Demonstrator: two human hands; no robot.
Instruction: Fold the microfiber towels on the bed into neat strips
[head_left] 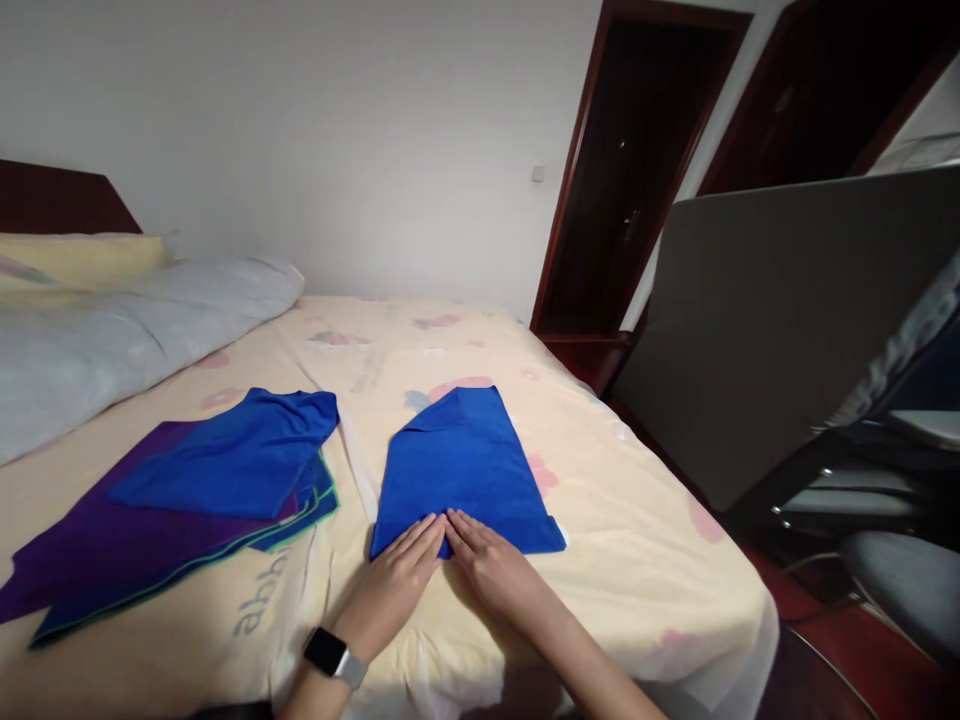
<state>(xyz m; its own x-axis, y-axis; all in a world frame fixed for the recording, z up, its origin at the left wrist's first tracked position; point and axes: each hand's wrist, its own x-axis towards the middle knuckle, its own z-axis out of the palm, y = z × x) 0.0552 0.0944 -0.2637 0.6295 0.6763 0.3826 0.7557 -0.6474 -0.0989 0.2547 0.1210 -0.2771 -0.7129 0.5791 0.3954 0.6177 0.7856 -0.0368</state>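
Observation:
A blue cloth (465,460) lies flat on the bed, its upper left corner folded over. My left hand (405,565), with a watch on the wrist, rests on the cloth's near edge with fingers stretched out. Beside it my right hand (484,555) lies flat on the same edge, fingers extended, the fingertips of both hands almost touching. To the left, another blue cloth (232,455) lies loosely on a purple cloth (150,515), with blue, green-edged cloths (326,495) beneath.
The bed (637,590) has a patterned yellow sheet. A long grey pillow (150,320) and a yellow pillow (90,258) lie at the back left. On the right stand a dark panel (765,320) and a chair (907,580); a dark door (645,170) is behind.

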